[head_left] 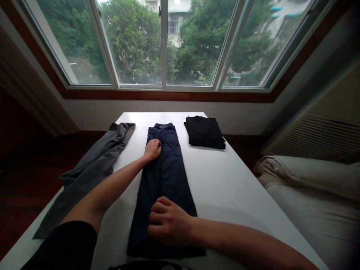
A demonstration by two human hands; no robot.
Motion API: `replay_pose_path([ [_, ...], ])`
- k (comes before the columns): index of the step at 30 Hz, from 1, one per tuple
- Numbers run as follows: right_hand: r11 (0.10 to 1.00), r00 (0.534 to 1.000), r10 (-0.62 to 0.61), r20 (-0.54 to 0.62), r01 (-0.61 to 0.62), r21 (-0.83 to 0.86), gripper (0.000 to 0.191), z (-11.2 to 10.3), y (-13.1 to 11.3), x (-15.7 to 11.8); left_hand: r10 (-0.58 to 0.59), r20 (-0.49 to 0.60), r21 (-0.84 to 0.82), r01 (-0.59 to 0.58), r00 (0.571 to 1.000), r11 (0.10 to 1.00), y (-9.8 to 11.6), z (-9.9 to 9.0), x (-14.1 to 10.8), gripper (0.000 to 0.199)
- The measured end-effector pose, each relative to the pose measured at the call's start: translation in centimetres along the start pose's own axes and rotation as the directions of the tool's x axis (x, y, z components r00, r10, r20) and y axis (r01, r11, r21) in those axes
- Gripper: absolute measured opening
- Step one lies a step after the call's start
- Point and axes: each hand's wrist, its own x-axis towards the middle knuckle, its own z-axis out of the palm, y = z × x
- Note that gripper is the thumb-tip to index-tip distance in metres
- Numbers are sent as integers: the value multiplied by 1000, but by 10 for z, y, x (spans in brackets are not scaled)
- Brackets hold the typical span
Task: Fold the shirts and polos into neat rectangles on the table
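A pair of navy trousers point(176, 170) lies lengthwise on the white table, its waistband at the far end and its legs toward me. My left hand point(153, 149) rests on the upper left part, fingers curled in on the cloth near the waist. Lower down, my right hand point(170, 222) is closed over the legs, with its fingertips hidden beneath it. Between the two hands a crease runs along the fabric.
Grey trousers point(97, 157) lie loosely along the left edge of the white table point(225, 187), partly hanging over. A folded black garment point(204, 132) sits at the far right. Beyond the table is a window; a beige padded seat point(309, 187) stands on the right.
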Motion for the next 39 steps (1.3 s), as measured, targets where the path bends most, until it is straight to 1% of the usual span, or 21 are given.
replay_pose_path([
  [3, 999, 999, -34, 8, 34, -7, 21, -2, 2, -1, -47, -4, 12, 47, 999, 999, 3, 1, 2, 9],
  [6, 999, 994, -35, 107, 34, 11, 17, -3, 5, -5, -58, -1, 30, 58, 998, 998, 8, 5, 2, 6],
  [8, 999, 984, -28, 177, 20, 45, 13, -2, 6, -8, -42, 7, 46, 41, 999, 998, 12, 9, -1, 6],
  [9, 998, 981, -30, 194, 17, 67, 13, -1, 6, -9, -29, 5, 51, 29, 1000, 998, 13, 10, -3, 7],
  [12, 990, 982, -69, 178, 46, 132, 17, 2, 6, -11, 7, -21, 43, -6, 1000, 999, 15, 12, -8, 12],
  [14, 985, 981, -94, 171, 67, 158, 19, 3, 6, -11, 9, -25, 28, -8, 1000, 1000, 15, 13, -10, 15],
  [18, 961, 968, -157, 198, 103, 259, 28, 3, 6, -12, 21, -12, -15, -21, 1000, 1000, 12, 11, -9, 23],
  [20, 960, 973, -140, 186, 87, 267, 34, 2, 6, -10, 36, -21, -25, -37, 999, 999, 8, 10, -9, 26],
  [23, 983, 990, -37, 133, 12, 185, 35, 0, 3, -4, 24, -43, -6, -25, 999, 1000, -4, 6, -5, 30],
  [24, 986, 993, -19, 115, 0, 165, 35, 0, 1, -1, 1, -54, 0, -1, 999, 1000, -10, 5, -3, 32],
  [26, 989, 994, -13, 108, -3, 148, 39, 1, -4, 4, -80, -70, 9, 81, 994, 997, -22, 3, 1, 36],
  [28, 993, 991, 6, 137, -21, 112, 48, 6, -10, 8, -163, -47, 23, 164, 986, 986, -32, 4, 5, 39],
  [29, 995, 987, 27, 156, -41, 87, 48, 10, -13, 9, -187, -26, 35, 188, 982, 982, -36, 6, 5, 40],
  [31, 996, 982, 61, 177, -70, 46, 37, 18, -16, 9, -197, 11, 64, 196, 980, 978, -41, 12, 5, 42],
  [34, 998, 985, 16, 171, -27, 61, 16, 27, -17, 7, -183, 45, 94, 178, 982, 980, -44, 20, 3, 46],
  [36, 996, 988, -31, 149, 17, 92, 13, 29, -15, 6, -178, 76, 96, 170, 981, 981, -44, 22, 3, 49],
  [39, 991, 990, -66, 122, 51, 123, 15, 26, -14, 7, -185, 95, 90, 176, 978, 980, -42, 20, 4, 52],
])
